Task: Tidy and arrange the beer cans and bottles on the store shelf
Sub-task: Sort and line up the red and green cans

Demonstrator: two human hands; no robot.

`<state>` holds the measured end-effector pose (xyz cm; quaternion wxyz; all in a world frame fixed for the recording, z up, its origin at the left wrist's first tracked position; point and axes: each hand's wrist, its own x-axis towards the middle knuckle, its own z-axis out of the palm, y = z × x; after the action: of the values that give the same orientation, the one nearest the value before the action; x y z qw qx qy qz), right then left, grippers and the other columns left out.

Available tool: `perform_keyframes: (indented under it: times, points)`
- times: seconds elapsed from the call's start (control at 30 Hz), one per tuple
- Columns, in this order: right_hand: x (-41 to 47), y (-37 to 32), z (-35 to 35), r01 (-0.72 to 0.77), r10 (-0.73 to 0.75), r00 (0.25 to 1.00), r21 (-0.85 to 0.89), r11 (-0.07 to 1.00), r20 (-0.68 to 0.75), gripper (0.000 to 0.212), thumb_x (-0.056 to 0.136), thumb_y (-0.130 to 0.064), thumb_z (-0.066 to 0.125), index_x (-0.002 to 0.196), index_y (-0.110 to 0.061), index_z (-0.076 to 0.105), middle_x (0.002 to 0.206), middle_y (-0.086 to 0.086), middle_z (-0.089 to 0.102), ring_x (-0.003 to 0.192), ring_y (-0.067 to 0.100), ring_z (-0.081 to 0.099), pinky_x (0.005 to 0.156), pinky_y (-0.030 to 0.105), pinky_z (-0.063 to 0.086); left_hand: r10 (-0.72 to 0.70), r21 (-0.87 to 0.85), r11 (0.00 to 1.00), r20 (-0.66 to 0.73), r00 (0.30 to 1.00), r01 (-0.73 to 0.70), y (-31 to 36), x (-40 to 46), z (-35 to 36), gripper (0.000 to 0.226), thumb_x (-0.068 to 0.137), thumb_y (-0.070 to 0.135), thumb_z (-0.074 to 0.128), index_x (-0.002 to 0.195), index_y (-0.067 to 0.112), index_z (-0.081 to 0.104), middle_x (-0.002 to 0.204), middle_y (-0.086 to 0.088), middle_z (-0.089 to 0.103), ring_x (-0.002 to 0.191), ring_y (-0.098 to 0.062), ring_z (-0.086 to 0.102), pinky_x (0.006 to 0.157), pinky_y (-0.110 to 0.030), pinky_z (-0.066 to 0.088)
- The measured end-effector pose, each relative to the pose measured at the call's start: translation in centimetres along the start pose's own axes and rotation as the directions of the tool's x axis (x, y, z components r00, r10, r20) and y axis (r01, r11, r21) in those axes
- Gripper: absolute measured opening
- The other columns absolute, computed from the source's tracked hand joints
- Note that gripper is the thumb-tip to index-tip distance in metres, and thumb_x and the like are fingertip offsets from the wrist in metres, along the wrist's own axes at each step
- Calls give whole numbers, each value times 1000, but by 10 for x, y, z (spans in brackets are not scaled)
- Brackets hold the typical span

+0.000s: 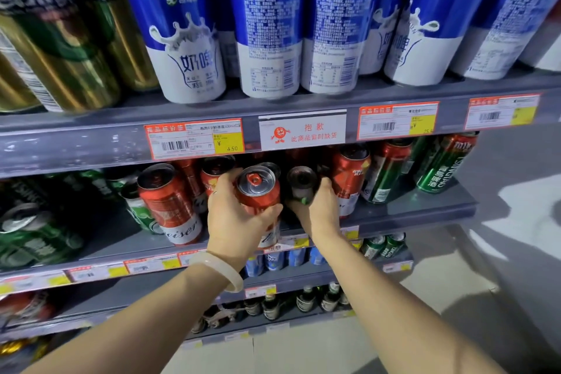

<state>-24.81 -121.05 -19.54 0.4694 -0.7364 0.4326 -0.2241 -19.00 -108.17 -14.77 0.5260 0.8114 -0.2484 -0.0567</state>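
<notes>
From my feed, much of the middle shelf (409,209) is dim: the cans behind my hands sit in shadow and I cannot count them, and the green cans (36,231) at nine o'clock are smeared by blur. The dark-topped can (302,181) under my right hand (318,212) shows only its rim and a bit of green at the base, so I cannot read its label. My left hand (238,215) is wrapped around a red Budweiser can (259,194), thumb on its right flank and fingers curled behind, clamped on it; the can tilts toward me, red pull tab up, over the shelf's front lip. My right hand's fingers are closed around the dark-topped can's lower body just beside, at three o'clock of the red one. A second Budweiser can (170,203) stands at nine o'clock of my left hand, with bare shelf in front of it. Open shelf also shows at four o'clock, before the green Tsingtao cans (437,167). Overhead at twelve o'clock, blue-and-white cans (267,27) crowd the upper shelf. Both forearms reach in from below; a pale bangle (221,270) rings my left wrist.
</notes>
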Motion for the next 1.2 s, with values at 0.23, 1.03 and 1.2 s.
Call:
perform_keyframes:
  times: [0.23,1.03,1.2]
  points:
    - [-40,17,-43,-36,41,992,41,999,-120,72,67,-34,82,126,-20,43,103,-7,55,94,15,54,75,26,41,66,13,998,42,997,-66,21,5,20,72,57,23,86,118,16,48,113,-4,60,106,-25,57,94,-38,46]
    - [-52,27,-67,-6,6,1000,27,1000,0,61,58,-30,87,107,-28,51,87,-17,63,72,-1,59,63,18,44,237,119,954,259,936,-274,12,6,55,59,76,6,59,131,1,40,129,-18,48,121,-31,43,105,-36,34]
    - [-60,-18,-23,115,-120,968,38,993,219,52,61,-26,84,103,-30,55,90,-15,66,77,-2,62,62,15,47,102,50,990,375,921,-130,-30,-22,-6,86,69,24,77,139,22,27,124,18,35,121,4,35,94,-4,25]
